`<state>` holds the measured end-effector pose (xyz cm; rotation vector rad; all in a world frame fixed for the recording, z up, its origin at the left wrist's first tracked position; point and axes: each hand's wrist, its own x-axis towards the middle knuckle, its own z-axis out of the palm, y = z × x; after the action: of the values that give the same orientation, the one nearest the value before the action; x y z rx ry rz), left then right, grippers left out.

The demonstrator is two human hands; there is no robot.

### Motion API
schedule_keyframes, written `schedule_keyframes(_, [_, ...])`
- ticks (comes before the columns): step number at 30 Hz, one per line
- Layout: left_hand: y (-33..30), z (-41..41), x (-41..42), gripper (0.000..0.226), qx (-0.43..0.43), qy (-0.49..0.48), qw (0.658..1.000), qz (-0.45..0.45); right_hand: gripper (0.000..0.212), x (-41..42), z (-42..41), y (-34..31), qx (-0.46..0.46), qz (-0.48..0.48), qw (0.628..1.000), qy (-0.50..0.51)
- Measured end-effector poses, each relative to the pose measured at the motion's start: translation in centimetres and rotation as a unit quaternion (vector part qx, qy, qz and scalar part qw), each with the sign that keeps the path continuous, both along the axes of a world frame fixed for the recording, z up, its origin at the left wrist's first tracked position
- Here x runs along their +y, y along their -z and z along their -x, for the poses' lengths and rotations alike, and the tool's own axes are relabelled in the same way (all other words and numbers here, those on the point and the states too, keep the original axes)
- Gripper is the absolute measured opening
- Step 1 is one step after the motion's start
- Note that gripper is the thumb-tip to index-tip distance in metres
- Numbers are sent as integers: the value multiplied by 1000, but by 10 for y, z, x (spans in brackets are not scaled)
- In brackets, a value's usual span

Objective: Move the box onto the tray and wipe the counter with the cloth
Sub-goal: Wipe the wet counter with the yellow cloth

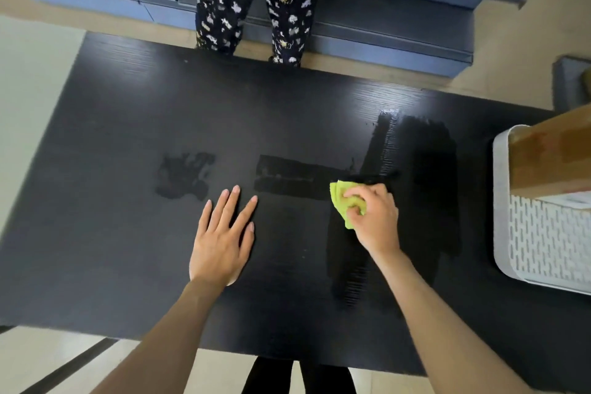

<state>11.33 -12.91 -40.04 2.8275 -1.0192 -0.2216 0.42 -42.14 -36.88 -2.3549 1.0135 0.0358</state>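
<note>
My right hand (374, 217) presses a folded yellow-green cloth (340, 198) flat on the black counter (128, 137), right of centre. Dark wet streaks run across the counter around and beyond the cloth. My left hand (220, 237) lies flat on the counter with fingers spread, holding nothing. At the right edge a brown cardboard box (550, 157) stands on the white perforated tray (543, 246), cut off by the frame.
A person in dark patterned trousers (252, 0) stands at the counter's far edge. Behind them are blue-grey cushioned seats (383, 22). A wet patch (185, 176) marks the counter left of centre. Light floor shows on the left and at the near edge.
</note>
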Motion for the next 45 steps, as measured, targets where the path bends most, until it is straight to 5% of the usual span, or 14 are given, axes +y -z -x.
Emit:
schedule_keyframes(13, [5, 1, 2, 56, -4, -4, 1000, 8, 27, -102, -156, 1, 11, 16, 1000, 8])
schedule_keyframes(19, [3, 0, 3, 55, 3, -8, 1000, 21, 25, -79, -127, 2, 28, 49, 997, -47])
schedule_keyframes(27, [0, 1, 2, 57, 14, -11, 1000, 6, 33, 54, -12, -1, 30, 106, 991, -77])
schedule_keyframes(36, [-1, 1, 2, 57, 10, -16, 1000, 13, 36, 176, 78, -1, 26, 61, 990, -122])
schedule_keyframes(45, [1, 0, 1, 56, 8, -20, 1000, 13, 29, 104, -21, 7, -7, 115, 988, -102])
